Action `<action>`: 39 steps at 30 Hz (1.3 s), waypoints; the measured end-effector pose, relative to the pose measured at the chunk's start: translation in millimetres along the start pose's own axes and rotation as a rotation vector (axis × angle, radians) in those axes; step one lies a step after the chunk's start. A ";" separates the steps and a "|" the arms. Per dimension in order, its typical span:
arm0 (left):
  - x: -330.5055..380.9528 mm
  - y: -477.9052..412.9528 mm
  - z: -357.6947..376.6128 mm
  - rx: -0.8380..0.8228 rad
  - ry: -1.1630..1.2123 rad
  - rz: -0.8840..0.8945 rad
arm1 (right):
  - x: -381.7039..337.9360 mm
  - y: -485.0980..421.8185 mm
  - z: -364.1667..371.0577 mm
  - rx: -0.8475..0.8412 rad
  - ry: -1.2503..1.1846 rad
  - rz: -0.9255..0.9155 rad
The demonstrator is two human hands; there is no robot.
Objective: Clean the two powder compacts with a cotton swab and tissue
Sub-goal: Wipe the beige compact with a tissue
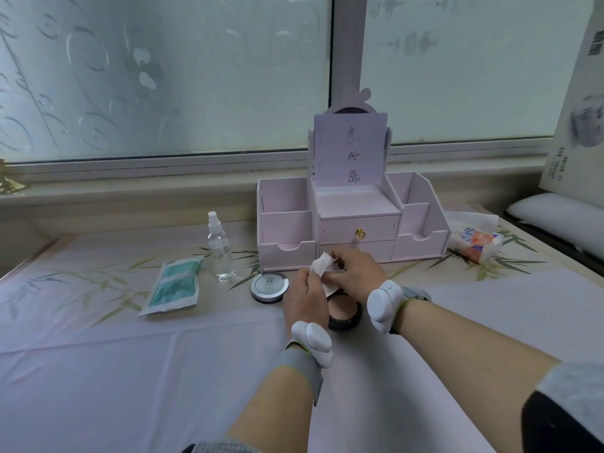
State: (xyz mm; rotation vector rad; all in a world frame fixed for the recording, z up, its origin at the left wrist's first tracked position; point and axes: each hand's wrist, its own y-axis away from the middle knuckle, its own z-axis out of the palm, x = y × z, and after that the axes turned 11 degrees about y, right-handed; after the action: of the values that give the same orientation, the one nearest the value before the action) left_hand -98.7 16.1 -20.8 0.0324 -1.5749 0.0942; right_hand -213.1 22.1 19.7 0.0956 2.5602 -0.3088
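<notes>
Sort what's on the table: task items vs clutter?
In play: tissue held in both hands, left hand, right hand; open compact beneath them; closed compact; teal pouch; tissue pack.

Idle: spray bottle, pink organizer, box at right.

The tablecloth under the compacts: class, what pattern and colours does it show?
The tablecloth is pale lilac-white, printed with green bamboo leaves and stems, seen in the head view, the only one.

Near table (130, 371) lies open; pink organizer (287, 223) blocks behind, spray bottle (221, 248), swab pouch (173, 286) and closed compact (270, 287) crowd left.
</notes>
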 end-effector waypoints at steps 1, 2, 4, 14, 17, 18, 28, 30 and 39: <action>1.0 0.7 -0.8 -0.004 0.005 -0.004 | -0.6 -0.2 0.5 0.006 -0.036 0.001; 2.1 1.6 -0.8 -0.012 0.008 -0.002 | -1.1 -0.4 0.8 0.015 -0.070 0.008; 3.2 3.4 -0.3 -0.043 0.020 0.010 | -1.3 -2.5 2.0 0.014 -0.121 0.030; -0.1 6.8 -3.7 -0.220 0.127 0.011 | 3.0 -11.3 -1.1 0.049 -0.227 0.151; -6.7 1.3 1.8 -0.337 0.121 0.061 | 4.4 -13.8 -2.6 0.047 -0.185 0.194; -10.1 -1.0 3.4 -0.363 0.101 0.076 | 4.4 -14.2 -2.8 0.031 -0.162 0.197; -31.8 -13.7 9.6 -0.321 -0.166 0.159 | 1.8 -8.8 -2.2 -0.108 0.103 0.111; -34.3 -15.7 8.8 -0.327 -0.140 0.170 | -0.4 -8.4 -1.5 -0.104 0.134 0.085; -34.4 -19.5 11.3 -0.403 -0.086 0.273 | -2.3 -5.7 -1.8 -0.015 0.049 0.107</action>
State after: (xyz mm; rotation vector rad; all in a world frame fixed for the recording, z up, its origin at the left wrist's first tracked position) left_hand -108.3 -5.6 -54.4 -0.5008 -1.6517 -0.0123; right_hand -212.8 16.9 23.5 0.2368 2.5935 -0.2497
